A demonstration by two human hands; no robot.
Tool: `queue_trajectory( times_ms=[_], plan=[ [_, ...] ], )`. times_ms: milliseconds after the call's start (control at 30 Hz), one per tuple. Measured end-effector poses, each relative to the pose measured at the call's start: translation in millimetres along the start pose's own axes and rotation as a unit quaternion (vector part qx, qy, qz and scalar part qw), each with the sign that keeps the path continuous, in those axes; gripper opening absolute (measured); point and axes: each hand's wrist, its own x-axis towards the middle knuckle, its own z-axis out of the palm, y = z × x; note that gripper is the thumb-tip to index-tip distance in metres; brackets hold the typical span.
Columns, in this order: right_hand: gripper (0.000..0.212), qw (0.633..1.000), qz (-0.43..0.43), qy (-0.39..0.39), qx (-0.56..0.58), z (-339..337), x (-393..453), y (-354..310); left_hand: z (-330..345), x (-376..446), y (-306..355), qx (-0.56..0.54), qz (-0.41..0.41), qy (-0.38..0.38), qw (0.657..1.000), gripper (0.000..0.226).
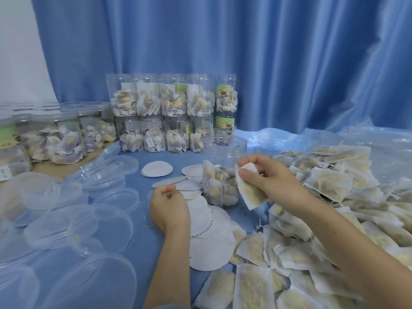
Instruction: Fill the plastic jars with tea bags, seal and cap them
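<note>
An open clear plastic jar [224,152] stands mid-table, about half full of tea bags. My right hand [269,177] grips one tea bag [250,190] beside the jar's right wall, below its rim. My left hand [168,207] rests curled on the blue cloth left of the jar, thumb and finger pinched, over round white seal discs [210,248]. Whether it pinches anything I cannot tell. A large heap of loose tea bags [330,230] lies to the right.
Filled jars [171,112] stand stacked in two tiers at the back, more filled jars [66,139] at far left. Clear lids [93,219] are scattered over the left side. Crumpled plastic sheeting [379,141] lies at back right, before a blue curtain.
</note>
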Motion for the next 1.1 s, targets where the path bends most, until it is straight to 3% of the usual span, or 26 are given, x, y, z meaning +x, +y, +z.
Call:
queue_trajectory(
  times_ms=[67,133,200,233,300,367,500,600,667,700,833,933,1100],
  plan=[
    [0.015,0.988,-0.047,0.138,0.056,5,11,-15,0,2,-1,-0.006,-0.008,0.013,1.0,0.019],
    [0.018,0.95,-0.11,0.289,0.047,7,26,-30,-2,4,-4,-0.001,-0.011,0.021,1.0,0.018],
    [0.009,0.931,-0.144,0.337,-0.008,11,44,-40,-5,6,-7,0.014,-0.016,0.028,0.999,0.02],
    [0.004,0.94,-0.142,0.305,-0.054,14,54,-42,-6,7,-8,0.016,-0.022,0.032,0.999,0.021],
    [0.013,0.96,-0.131,0.175,-0.174,24,67,-41,-8,10,-9,0.009,-0.038,0.038,0.999,0.021],
    [0.021,0.944,-0.17,0.097,-0.266,37,75,-36,-8,13,-9,0.0,-0.052,0.043,0.998,0.019],
    [0.024,0.886,-0.252,0.099,-0.377,66,75,-33,-5,15,-9,-0.015,-0.07,0.034,0.997,0.021],
    [0.015,0.811,-0.397,0.124,-0.412,84,72,-33,-3,16,-8,-0.02,-0.08,0.036,0.996,0.021],
    [0.028,0.769,-0.456,0.056,-0.445,99,72,-29,-2,16,-7,-0.026,-0.085,0.037,0.995,0.023],
    [0.032,0.773,-0.439,-0.013,-0.458,110,72,-26,-1,16,-6,-0.03,-0.087,0.038,0.995,0.022],
    [0.035,0.82,-0.168,-0.236,-0.494,156,88,-7,-2,16,-5,-0.046,-0.101,0.038,0.993,0.017],
    [0.04,0.827,-0.072,-0.274,-0.486,179,102,4,-3,18,-6,-0.068,-0.121,0.033,0.99,0.015],
    [0.027,0.823,-0.047,-0.239,-0.513,190,111,14,1,25,-9,-0.106,-0.15,0.036,0.982,0.019]
  ],
)
